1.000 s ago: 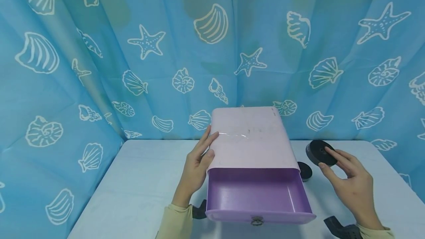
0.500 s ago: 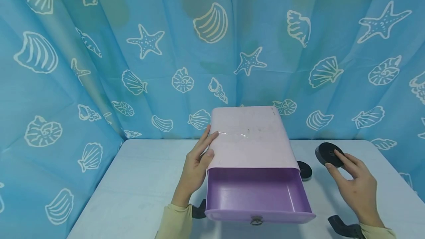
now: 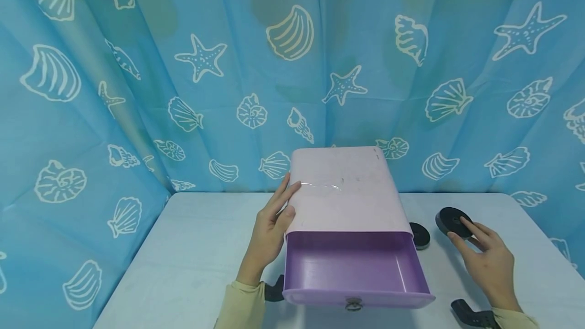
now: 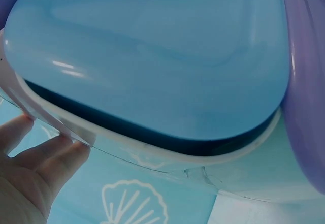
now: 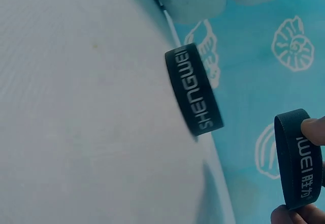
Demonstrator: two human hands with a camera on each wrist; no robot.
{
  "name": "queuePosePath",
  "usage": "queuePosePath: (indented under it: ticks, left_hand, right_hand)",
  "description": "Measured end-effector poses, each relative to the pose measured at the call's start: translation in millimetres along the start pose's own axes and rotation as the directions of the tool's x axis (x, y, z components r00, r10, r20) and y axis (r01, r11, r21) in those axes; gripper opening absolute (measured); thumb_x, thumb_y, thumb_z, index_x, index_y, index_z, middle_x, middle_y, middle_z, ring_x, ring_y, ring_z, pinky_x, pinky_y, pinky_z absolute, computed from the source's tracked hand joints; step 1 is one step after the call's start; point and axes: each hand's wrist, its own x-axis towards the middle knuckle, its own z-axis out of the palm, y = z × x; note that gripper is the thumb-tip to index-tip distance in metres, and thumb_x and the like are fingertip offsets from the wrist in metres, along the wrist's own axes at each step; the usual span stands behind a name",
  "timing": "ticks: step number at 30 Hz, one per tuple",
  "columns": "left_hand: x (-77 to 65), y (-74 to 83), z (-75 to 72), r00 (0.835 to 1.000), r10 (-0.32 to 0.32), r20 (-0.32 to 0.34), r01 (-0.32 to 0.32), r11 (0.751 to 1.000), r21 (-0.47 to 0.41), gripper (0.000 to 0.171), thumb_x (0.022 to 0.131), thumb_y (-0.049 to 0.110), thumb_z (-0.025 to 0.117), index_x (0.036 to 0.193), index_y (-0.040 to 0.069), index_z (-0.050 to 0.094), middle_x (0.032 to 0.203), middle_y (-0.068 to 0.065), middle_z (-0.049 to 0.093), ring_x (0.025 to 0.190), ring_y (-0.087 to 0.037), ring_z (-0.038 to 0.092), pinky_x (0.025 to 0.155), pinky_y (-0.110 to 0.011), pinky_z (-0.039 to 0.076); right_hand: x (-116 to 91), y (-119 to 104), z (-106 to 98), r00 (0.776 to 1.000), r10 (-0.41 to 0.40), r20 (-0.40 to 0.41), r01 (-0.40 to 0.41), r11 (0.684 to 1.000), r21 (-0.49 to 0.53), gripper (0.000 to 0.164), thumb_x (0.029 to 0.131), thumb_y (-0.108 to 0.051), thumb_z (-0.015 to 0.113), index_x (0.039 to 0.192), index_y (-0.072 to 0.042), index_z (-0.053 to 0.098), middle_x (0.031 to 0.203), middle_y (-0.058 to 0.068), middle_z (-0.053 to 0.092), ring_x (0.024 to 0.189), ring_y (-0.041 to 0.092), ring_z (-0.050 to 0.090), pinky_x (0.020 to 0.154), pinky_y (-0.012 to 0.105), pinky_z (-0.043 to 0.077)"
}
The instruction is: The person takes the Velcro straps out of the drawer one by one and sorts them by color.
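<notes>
A drawer box with a pale pink top stands in the middle of the head view, its purple drawer pulled out toward me, nothing visible inside. My left hand rests with fairly straight fingers against the box's left side; the left wrist view shows its fingertips at the white casing beside a blue front panel. My right hand pinches a black roll of tape or strap between thumb and fingers, above the table. White lettering runs round that held roll.
A second black roll, lettered SHENGWEI, lies on the white table just right of the box. A blue curtain with shell prints hangs behind the table and along its left side.
My right hand has carried the black roll a little to the right, then lower and nearer to me. My left hand, the box and the open drawer have stayed in place.
</notes>
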Motion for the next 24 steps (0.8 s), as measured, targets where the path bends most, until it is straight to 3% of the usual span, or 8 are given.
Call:
queuePosePath:
  ticks: [4,6,9,12,17,24]
  left_hand:
    - [0.1,-0.3,-0.1,1.000,0.003,0.000,-0.003,1.000,0.003,0.044,0.107,0.015,0.046,0.151,0.019,0.049,0.165,-0.001,0.025,0.150,-0.021,0.026,0.111,-0.043,0.040]
    - [0.2,-0.7,-0.2,1.000,0.000,0.002,0.000,1.000,0.003,0.044,0.107,0.015,0.046,0.151,0.019,0.049,0.165,-0.001,0.025,0.150,-0.021,0.026,0.111,-0.043,0.040]
    - [0.4,-1.1,-0.1,1.000,0.004,0.006,-0.004,1.000,-0.004,0.044,0.107,0.013,0.046,0.151,0.017,0.049,0.165,-0.001,0.025,0.150,-0.022,0.025,0.111,-0.044,0.039]
    - [0.2,-1.0,-0.7,1.000,0.000,0.007,0.000,1.000,-0.005,0.044,0.107,0.012,0.046,0.151,0.018,0.049,0.165,-0.001,0.025,0.151,-0.021,0.024,0.112,-0.043,0.039]
    - [-0.3,-0.7,-1.0,1.000,0.003,0.004,-0.003,1.000,-0.006,0.044,0.106,0.011,0.046,0.150,0.017,0.050,0.165,-0.003,0.025,0.151,-0.022,0.024,0.111,-0.044,0.039]
    - [0.1,-1.2,0.0,1.000,0.008,0.002,-0.008,1.000,-0.003,0.044,0.106,0.013,0.047,0.150,0.017,0.050,0.165,-0.002,0.025,0.150,-0.023,0.026,0.110,-0.044,0.040]
  right_hand:
    - [0.3,7.5,3.8,1.000,-0.011,0.001,0.011,1.000,0.002,0.056,0.089,-0.025,0.078,0.136,0.000,0.061,0.137,0.031,0.052,0.108,0.050,0.062,0.071,-0.007,0.029]
    - [0.1,10.4,5.5,1.000,-0.011,0.010,0.011,1.000,-0.006,0.056,0.090,-0.025,0.078,0.136,0.002,0.060,0.137,0.032,0.052,0.110,0.051,0.060,0.078,-0.003,0.039]
    - [0.3,13.5,7.3,1.000,0.000,0.023,0.000,1.000,-0.027,0.057,0.091,-0.026,0.076,0.136,0.004,0.059,0.136,0.035,0.051,0.115,0.053,0.056,0.092,0.028,0.055]
    - [1.0,15.6,8.9,0.998,0.038,0.059,-0.035,0.998,-0.045,0.058,0.094,-0.029,0.073,0.139,0.004,0.056,0.139,0.036,0.048,0.119,0.056,0.053,0.095,0.062,0.047]
    - [1.5,19.3,10.0,0.986,0.090,0.137,-0.082,0.995,-0.062,0.062,0.096,-0.034,0.069,0.143,0.004,0.051,0.143,0.038,0.043,0.124,0.059,0.047,0.102,0.067,0.040]
    - [1.2,22.5,11.4,0.984,0.091,0.152,-0.080,0.994,-0.078,0.062,0.095,-0.034,0.071,0.140,0.005,0.053,0.142,0.038,0.043,0.123,0.058,0.047,0.104,0.069,0.035]
